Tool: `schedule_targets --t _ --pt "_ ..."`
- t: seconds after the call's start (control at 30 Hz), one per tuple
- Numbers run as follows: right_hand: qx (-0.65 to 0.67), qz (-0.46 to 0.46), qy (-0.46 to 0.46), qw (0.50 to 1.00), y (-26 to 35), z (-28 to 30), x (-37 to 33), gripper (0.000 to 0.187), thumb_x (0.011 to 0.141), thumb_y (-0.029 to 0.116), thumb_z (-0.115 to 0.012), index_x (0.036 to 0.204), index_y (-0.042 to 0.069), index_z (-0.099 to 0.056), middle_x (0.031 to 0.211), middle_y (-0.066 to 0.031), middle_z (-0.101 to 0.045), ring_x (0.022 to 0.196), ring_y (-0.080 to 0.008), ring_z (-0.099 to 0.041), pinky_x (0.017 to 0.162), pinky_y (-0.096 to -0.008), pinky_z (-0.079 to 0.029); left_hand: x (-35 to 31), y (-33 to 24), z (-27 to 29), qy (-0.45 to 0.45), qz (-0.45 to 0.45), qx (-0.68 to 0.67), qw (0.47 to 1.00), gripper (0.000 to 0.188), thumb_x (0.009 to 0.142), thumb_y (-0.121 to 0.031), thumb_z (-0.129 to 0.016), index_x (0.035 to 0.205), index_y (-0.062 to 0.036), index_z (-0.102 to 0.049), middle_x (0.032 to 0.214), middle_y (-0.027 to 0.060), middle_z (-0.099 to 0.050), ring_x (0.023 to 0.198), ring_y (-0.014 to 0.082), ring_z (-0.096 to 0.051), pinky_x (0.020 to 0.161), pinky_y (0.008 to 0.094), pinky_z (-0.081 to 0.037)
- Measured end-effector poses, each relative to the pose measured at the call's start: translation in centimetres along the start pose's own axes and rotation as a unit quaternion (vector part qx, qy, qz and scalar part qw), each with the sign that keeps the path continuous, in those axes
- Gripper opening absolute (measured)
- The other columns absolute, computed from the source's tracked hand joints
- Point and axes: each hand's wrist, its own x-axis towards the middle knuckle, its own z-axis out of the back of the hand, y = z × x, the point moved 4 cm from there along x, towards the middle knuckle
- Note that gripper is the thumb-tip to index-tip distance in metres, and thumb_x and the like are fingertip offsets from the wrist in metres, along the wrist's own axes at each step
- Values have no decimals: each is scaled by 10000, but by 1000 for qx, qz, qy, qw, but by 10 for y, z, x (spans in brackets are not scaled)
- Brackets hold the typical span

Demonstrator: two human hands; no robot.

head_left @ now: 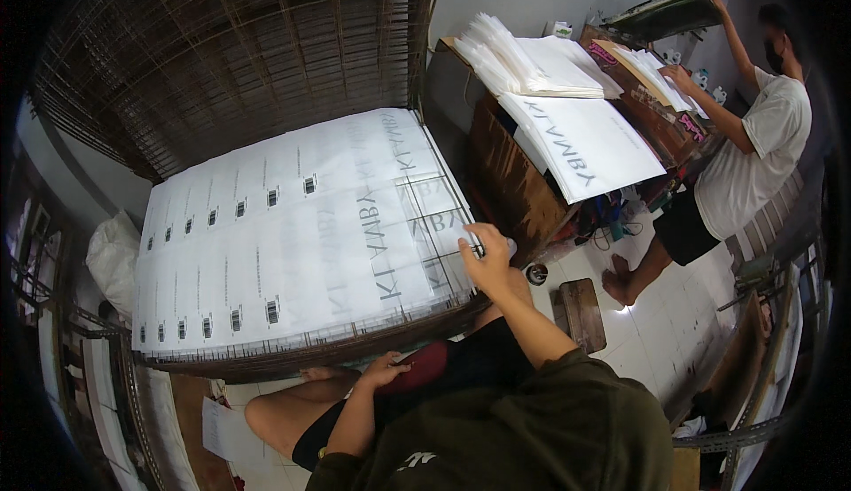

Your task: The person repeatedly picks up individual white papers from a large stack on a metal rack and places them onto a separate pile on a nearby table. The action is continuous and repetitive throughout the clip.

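My right hand [486, 259] is at the near right corner of a wire drying rack [441, 176]. Its thumb and fingers curl round a small dark part at the rack's edge that I cannot make out. White printed sheets [266, 261] with dark lettering and small barcodes lie overlapping on the rack. Toward the right end bare wires cross over the prints of a layer beneath. In my lap, my left hand [386, 372] rests with its fingers loosely stretched out and nothing in it.
Raised wire trays [239, 39] stand tilted up behind the sheets. To the right, stacked printed sheets [581, 145] lie on a wooden cabinet [505, 163]. A co-worker [753, 128] stands at a bench, one hand lifting a printing screen [660, 14]. A low wooden stool [581, 315] is on the tiled floor.
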Motion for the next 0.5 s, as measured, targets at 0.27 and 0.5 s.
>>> schedule_targets --t 0.27,0.5 --pt "363 -179 -322 856 -63 120 140 476 904 211 -573 1295 5 -397 1136 -141 -508 1003 -212 -549 817 -333 -470 4 8 -2 -9 -5 20 1000 773 716 -462 -696 1346 -100 -429 1234 173 -547 1153 274 -522 970 332 -390" --pt "373 -285 -350 811 -135 163 188 924 807 370 -692 1429 39 -94 1395 -185 -323 1235 -348 -399 920 -448 -443 12 8 -5 -4 -17 2 1000 767 739 -373 -723 1341 -18 -406 1265 230 -520 1177 300 -505 985 352 -392"
